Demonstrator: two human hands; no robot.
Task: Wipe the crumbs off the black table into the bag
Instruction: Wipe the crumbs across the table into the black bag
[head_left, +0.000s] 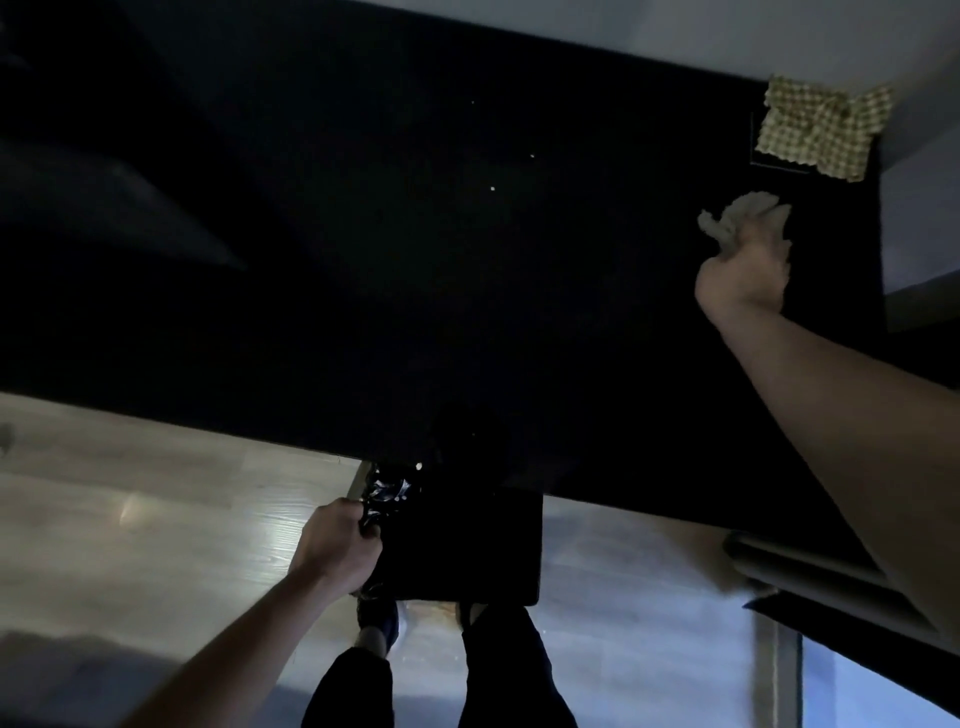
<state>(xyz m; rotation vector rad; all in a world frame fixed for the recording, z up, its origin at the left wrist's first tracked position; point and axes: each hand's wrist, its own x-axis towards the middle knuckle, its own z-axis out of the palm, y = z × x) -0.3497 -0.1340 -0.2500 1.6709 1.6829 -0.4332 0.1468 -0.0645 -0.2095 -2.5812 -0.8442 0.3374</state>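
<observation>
Black bench (363, 260) carries a few pale crumbs (492, 188) near its middle. Right hand (748, 270) grips a crumpled cloth (727, 221) at the far right, beside a checkered cloth (821, 130). Left hand (337, 545) clutches the dark bag (457, 545) below the near edge.

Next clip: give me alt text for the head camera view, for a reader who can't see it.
Seen from above in dim light, the right hand grips a crumpled cloth on the black table, near a checkered cloth. The left hand holds a black bag at the table's near edge; pale crumbs dot the tabletop.
</observation>
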